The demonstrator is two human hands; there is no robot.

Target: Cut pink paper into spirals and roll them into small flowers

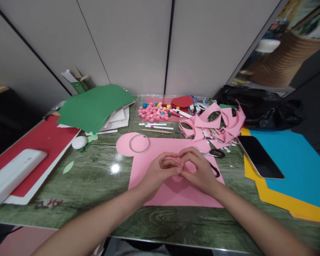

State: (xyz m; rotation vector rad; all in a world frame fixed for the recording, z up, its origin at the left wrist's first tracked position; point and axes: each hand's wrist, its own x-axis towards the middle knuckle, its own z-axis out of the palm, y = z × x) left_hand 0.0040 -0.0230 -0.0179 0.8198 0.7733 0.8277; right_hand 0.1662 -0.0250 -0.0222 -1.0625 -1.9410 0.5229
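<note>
Over a pink paper sheet (160, 197), my left hand (160, 172) and my right hand (198, 169) meet at the fingertips. Both are closed in a pinch. Whatever lies between the fingertips is small and mostly hidden; a bit of pink shows there against the pink sheet. Black-handled scissors (216, 153) lie partly behind my right hand. At the sheet's upper left corner, a thin ring (130, 144) rests across a pink paper circle (123, 145). Beyond my hands sit several small rolled pink paper pieces (154, 113) on a clear plastic tray.
Pink paper offcuts (216, 122) pile up at the back right. A phone (261, 156) lies on blue (301, 167) and yellow sheets. To the left are green paper (96, 106), red paper (58, 133) and a long white device (18, 174). Pens (160, 127) lie behind the pink sheet.
</note>
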